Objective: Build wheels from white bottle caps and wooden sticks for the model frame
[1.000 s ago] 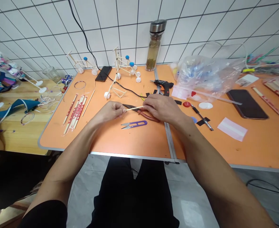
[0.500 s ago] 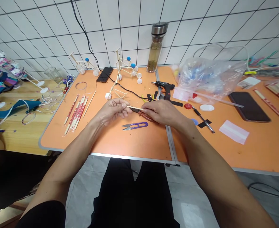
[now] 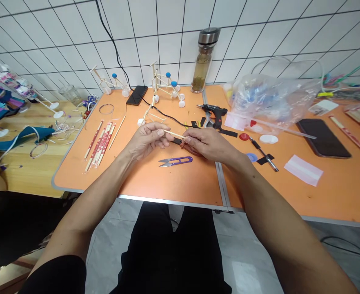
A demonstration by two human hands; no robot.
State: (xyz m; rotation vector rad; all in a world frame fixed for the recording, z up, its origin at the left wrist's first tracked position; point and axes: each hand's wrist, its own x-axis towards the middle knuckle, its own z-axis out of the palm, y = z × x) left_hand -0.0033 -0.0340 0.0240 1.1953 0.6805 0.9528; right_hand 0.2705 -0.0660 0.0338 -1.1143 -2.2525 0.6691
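Note:
A thin wooden stick [image 3: 174, 134] is held between my two hands above the orange table. My left hand [image 3: 149, 141] pinches its left end between thumb and fingers. The fingers of my right hand [image 3: 203, 143] close on its right end. Below the stick and partly under my right hand lies a dark tool [image 3: 177, 141] with reddish-brown handles, mostly hidden. Purple-handled thread snips [image 3: 176, 161] rest on the table just in front of my hands. Behind them stands a model of joined sticks [image 3: 151, 112] with a white round foot.
Wrapped chopsticks [image 3: 100, 145] lie to the left. Further stick models [image 3: 164, 83], a phone [image 3: 137, 95] and a tea bottle [image 3: 203, 61] are at the back. A glue gun [image 3: 213, 112], a plastic bag [image 3: 268, 98], a pen [image 3: 264, 154] and another phone [image 3: 323, 138] are on the right.
The stick now slopes down more toward my right hand, its left end slightly raised. Both hands keep their hold. The whole view has shifted slightly.

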